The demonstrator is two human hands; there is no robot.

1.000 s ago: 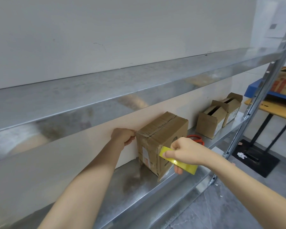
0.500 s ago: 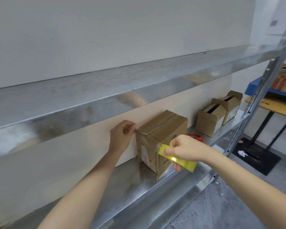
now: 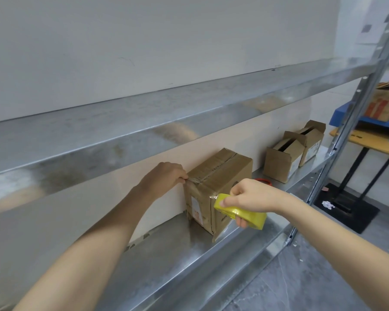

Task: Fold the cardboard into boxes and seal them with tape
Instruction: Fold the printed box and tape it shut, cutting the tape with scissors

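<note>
Cardboard box stands on a metal shelf between both hands. The left hand, fingers curled, grips its upper corner over the tape, likely to steady it. The right hand grips a yellow tape roll against the nearer edge, seemingly drawing the tape taut.

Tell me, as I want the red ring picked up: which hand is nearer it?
Right. The right hand, holding the yellow tape roll, is just in front of the red ring; the left hand is beyond the box.
</note>
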